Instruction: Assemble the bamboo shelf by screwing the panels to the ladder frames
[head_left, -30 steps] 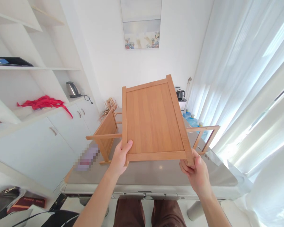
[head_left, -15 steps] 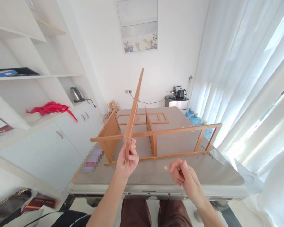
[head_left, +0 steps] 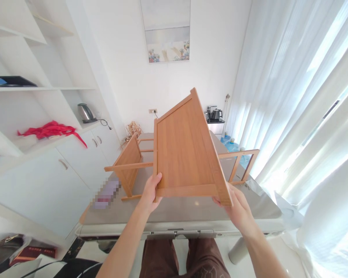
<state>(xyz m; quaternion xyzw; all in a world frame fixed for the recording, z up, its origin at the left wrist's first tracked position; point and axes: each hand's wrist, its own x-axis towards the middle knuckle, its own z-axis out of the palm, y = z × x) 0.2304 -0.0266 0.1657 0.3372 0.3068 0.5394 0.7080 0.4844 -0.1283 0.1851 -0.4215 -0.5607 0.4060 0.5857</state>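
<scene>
A framed wooden panel (head_left: 182,150) is held up in front of me, its broad face toward me and its far edge raised. My left hand (head_left: 150,193) grips the near left corner, thumb on the face side. Around the near right corner, my right hand (head_left: 239,204) is closed, its fingertips partly behind the wood. Beyond the panel, a partly joined wooden rack (head_left: 129,167) rests on the table, with a second panel (head_left: 129,154) upright at its left end. The held panel hides the rack's middle. Whether my right hand also holds something small cannot be seen.
The grey-topped table (head_left: 179,212) spans the space before me. Small metal pieces (head_left: 247,186) lie near the rack's right end. A blurred-out package (head_left: 106,195) sits at the left. White shelves with a kettle (head_left: 86,113) stand left, and curtains (head_left: 278,96) hang right.
The panel has turned from edge-on to broad face toward me. My right hand, earlier apart from it in a closed pinch, has moved onto its right corner. The view has shifted slightly.
</scene>
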